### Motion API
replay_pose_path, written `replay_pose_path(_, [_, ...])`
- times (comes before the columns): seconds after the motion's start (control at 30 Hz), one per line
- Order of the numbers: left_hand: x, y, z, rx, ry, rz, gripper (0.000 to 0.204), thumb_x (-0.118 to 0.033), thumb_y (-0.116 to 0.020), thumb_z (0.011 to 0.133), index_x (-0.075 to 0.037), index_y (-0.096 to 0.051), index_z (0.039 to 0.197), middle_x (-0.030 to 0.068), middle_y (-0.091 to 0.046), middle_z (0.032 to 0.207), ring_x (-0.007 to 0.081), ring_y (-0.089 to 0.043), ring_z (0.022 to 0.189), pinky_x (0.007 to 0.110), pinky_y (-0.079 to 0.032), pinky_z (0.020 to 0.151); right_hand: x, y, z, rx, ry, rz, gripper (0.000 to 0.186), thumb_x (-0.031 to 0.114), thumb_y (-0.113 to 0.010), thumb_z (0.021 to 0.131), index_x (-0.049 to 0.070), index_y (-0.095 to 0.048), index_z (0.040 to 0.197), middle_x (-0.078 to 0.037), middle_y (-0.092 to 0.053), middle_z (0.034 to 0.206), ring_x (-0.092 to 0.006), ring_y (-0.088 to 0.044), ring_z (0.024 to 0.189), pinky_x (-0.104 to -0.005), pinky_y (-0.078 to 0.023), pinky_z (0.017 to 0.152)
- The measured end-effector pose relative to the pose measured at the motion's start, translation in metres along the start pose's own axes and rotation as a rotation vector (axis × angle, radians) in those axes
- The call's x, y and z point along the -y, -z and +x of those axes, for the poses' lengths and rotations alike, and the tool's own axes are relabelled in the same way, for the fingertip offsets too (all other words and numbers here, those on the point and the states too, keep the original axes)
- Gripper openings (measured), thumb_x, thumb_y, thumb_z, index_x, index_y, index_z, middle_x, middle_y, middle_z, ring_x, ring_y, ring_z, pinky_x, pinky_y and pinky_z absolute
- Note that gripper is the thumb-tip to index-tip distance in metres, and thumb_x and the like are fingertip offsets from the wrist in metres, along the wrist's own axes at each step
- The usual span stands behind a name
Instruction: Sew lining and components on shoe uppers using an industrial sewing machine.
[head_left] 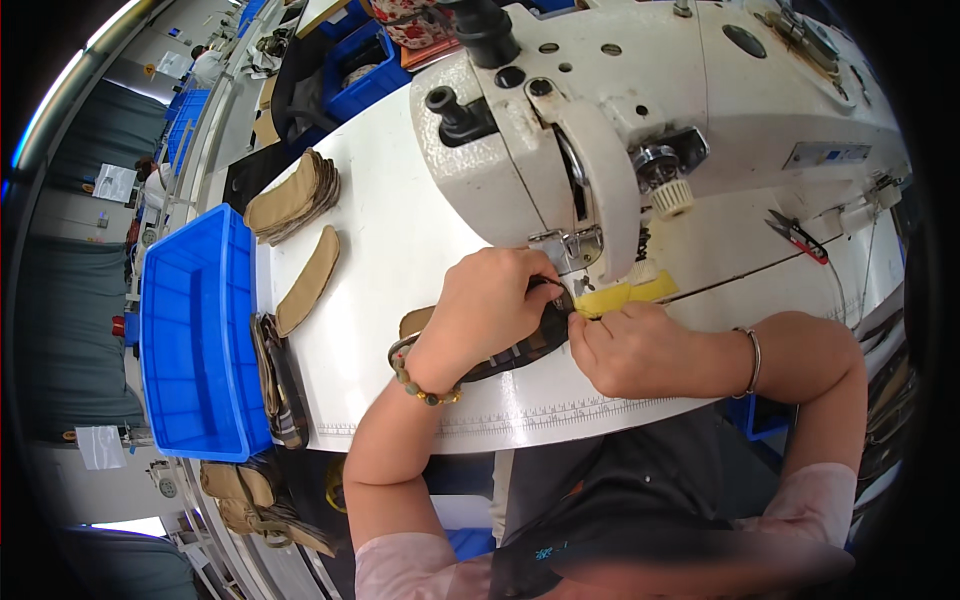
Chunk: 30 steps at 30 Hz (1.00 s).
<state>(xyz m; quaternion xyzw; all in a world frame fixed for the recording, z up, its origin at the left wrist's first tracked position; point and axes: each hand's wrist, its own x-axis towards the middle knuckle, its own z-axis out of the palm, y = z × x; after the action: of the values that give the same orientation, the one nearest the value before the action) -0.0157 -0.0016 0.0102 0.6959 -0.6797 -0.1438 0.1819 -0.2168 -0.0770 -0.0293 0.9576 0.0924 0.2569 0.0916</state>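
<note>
A dark plaid fabric piece (520, 355) lies under my hands at the front of a white sewing machine (470, 170). My left hand (492, 305) is closed, thumb and fingers pinching the fabric's edge just left of the presser foot (580, 250). Close by on the right, my right hand (630, 348) is closed too, its fingertips gripping the fabric's right end beside a yellow strip (630, 294) on the machine bed. A tan edge (416, 320) shows beyond the plaid, left of my left wrist. My left hand hides part of the cloth.
On the white table (390, 230), a stack of tan curved pieces (295, 195) and a single tan piece (309, 280) lie to the left. A blue bin (195, 335) stands beyond them, with folded plaid pieces (285, 390) at the table edge. Red-handled thread snips (800, 238) lie at right.
</note>
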Motion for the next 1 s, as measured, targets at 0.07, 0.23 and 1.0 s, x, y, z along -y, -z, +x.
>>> replay_pose_path(0.07, [0.000, -0.001, 0.000, -0.014, -0.002, 0.007, 0.010, -0.019, -0.074, 0.080, -0.009, -0.075, 0.083, 0.0129, -0.069, 0.073, 0.0344, -0.067, 0.070, 0.042, -0.053, 0.064, 0.000, 0.000, 0.000, 0.000, -0.006, 0.015, 0.027, 0.011, -0.065, 0.072, -0.005, -0.070, 0.093, 0.000, -0.052, 0.060, -0.0118, -0.051, 0.049, -0.0267, -0.037, 0.044])
replay_pose_path(0.23, [0.001, -0.003, 0.000, -0.038, 0.006, 0.021, 0.011, -0.019, -0.075, 0.079, -0.009, -0.075, 0.082, 0.0149, -0.066, 0.066, 0.0356, -0.066, 0.065, 0.043, -0.053, 0.061, 0.001, 0.000, 0.000, 0.007, -0.016, 0.024, 0.026, 0.010, -0.066, 0.072, -0.005, -0.070, 0.093, -0.001, -0.053, 0.060, -0.0118, -0.052, 0.049, -0.0267, -0.038, 0.044])
replay_pose_path(1.0, [0.013, -0.012, 0.017, -0.044, 0.209, -0.192, 0.017, -0.017, -0.078, 0.081, -0.005, -0.071, 0.089, 0.0076, -0.070, 0.078, 0.0240, -0.066, 0.070, 0.038, -0.051, 0.065, -0.010, -0.010, -0.001, 0.047, -0.084, 0.055, 0.040, 0.011, -0.065, 0.070, -0.010, -0.071, 0.104, 0.000, -0.051, 0.051, -0.0113, -0.051, 0.041, -0.0293, -0.038, 0.037])
